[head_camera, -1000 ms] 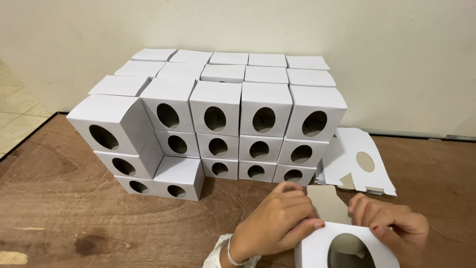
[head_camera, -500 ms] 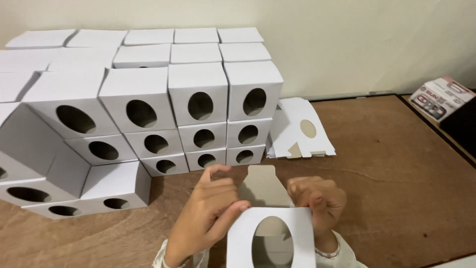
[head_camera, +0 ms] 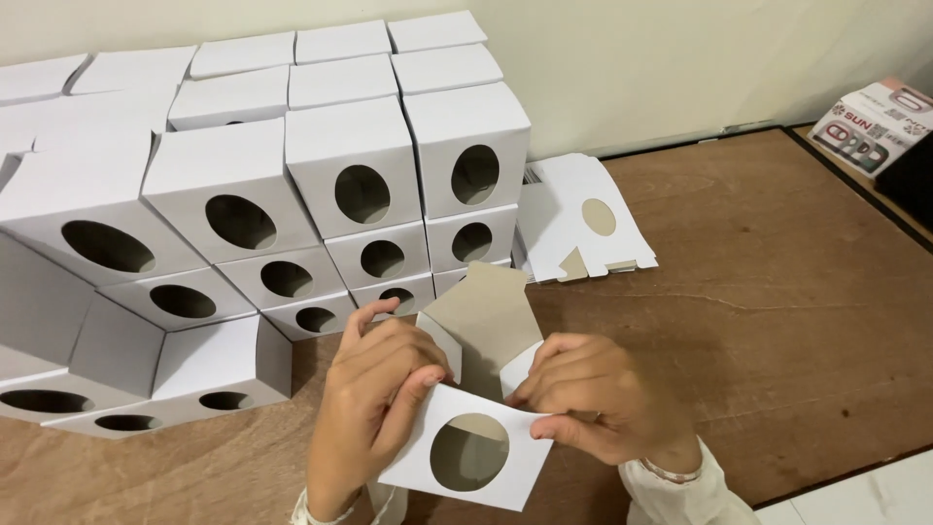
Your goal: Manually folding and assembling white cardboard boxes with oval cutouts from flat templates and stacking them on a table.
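Between my two hands is a half-folded white cardboard box [head_camera: 471, 452] with a round hole in its front face and a brown inner flap standing up behind. My left hand [head_camera: 374, 394] grips its left side with the fingers curled over the top edge. My right hand [head_camera: 603, 408] pinches its right edge and a small side flap. Both hands hover low over the brown wooden table [head_camera: 758, 321], right in front of a stack of finished boxes [head_camera: 321, 194].
The stack of white boxes with oval holes fills the left and back, against a pale wall. A pile of flat unfolded box blanks [head_camera: 583, 219] lies to the right of the stack. A printed carton [head_camera: 875, 122] sits at the far right corner.
The view has swung left and closer to the stack. My hands have lifted the box a little and turned its holed face toward me, with the brown flap now standing up.
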